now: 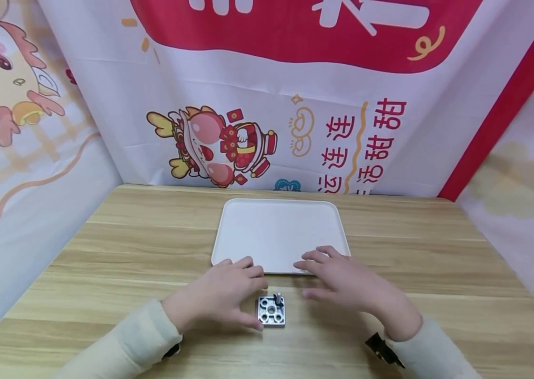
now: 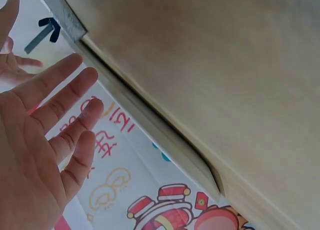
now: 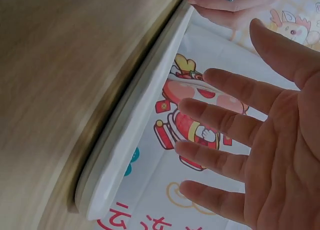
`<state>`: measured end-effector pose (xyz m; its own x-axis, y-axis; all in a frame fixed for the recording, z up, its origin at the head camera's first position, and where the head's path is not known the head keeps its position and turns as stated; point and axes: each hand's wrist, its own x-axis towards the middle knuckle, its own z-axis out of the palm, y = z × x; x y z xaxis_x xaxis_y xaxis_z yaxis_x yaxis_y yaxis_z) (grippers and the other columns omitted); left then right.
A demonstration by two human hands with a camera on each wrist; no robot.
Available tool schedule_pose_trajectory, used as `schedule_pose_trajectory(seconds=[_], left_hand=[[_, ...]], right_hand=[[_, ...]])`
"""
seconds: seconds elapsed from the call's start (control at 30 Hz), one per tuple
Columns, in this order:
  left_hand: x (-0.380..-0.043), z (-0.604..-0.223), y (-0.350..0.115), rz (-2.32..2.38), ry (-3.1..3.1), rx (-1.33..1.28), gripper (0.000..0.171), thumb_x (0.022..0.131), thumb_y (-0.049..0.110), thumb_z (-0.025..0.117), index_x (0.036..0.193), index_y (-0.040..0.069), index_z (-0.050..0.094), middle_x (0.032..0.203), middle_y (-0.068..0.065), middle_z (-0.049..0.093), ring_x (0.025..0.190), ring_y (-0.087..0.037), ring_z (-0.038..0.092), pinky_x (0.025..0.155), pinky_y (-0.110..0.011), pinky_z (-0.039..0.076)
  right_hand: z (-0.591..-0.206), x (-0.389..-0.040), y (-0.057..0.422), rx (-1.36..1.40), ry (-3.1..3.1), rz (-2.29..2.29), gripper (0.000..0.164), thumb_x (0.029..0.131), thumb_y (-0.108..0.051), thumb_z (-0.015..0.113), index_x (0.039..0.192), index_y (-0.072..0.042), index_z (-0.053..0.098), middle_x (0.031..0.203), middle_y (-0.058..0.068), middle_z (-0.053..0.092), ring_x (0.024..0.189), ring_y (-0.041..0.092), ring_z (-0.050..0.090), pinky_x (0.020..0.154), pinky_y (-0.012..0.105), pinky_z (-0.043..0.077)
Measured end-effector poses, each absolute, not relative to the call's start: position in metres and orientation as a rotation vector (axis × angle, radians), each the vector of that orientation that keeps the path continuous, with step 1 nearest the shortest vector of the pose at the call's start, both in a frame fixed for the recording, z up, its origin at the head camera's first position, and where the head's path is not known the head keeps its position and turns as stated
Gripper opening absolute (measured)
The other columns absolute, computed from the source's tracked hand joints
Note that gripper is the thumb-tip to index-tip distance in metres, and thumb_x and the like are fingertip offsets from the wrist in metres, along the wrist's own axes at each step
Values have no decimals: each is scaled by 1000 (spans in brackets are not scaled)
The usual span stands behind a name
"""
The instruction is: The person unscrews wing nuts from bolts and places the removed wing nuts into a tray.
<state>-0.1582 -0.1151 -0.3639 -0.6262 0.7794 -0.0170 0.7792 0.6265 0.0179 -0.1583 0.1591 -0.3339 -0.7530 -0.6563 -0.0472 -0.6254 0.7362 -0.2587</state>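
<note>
A square silver metal block (image 1: 271, 311) with several round holes lies on the table between my hands. At its far right corner a bolt (image 2: 37, 39) stands upright, with a black wing nut (image 2: 54, 31) on it. My left hand (image 1: 221, 290) is just left of the block, fingers spread and relaxed, thumb near the block's front left corner. To the right of the block, my right hand (image 1: 344, 281) hovers with loosely extended fingers over the near right edge of a white tray (image 1: 281, 231). In the right wrist view its palm (image 3: 280, 145) shows nothing held.
The white rectangular tray lies flat behind the block, on a wood-grain table (image 1: 153, 231). Printed cloth (image 1: 257, 79) hangs behind the table and along both sides. Dark straps (image 1: 384, 350) show at the sleeve cuffs.
</note>
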Motion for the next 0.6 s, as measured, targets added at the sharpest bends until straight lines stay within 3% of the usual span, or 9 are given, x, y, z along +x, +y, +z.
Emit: schedule_pose_trajectory(seconds=[0.17, 0.4, 0.6], left_hand=[[-156, -365, -110, 0, 2814, 1329, 67, 72, 77, 67, 110, 22, 67, 104, 11, 60, 93, -9, 47, 63, -21, 38], [-156, -366, -103, -46, 2787, 1283, 70, 71, 76, 69, 113, 20, 67, 115, 6, 65, 97, -11, 51, 68, -25, 46], [-157, -367, -100, -58, 2788, 1294, 60, 71, 66, 76, 108, 19, 67, 103, 9, 63, 89, -9, 48, 61, -21, 40]], right_hand=[[-337, -158, 156, -1017, 2778, -350, 50, 97, -44, 62, 139, -18, 57, 140, 3, 58, 133, 26, 49, 106, 52, 48], [-342, -158, 155, -1030, 2760, -360, 48, 97, -42, 61, 138, -17, 57, 135, 0, 61, 125, 23, 53, 101, 50, 52], [-342, -156, 152, -1049, 2737, -371, 47, 96, -40, 63, 137, -16, 58, 132, -1, 63, 121, 22, 55, 98, 47, 53]])
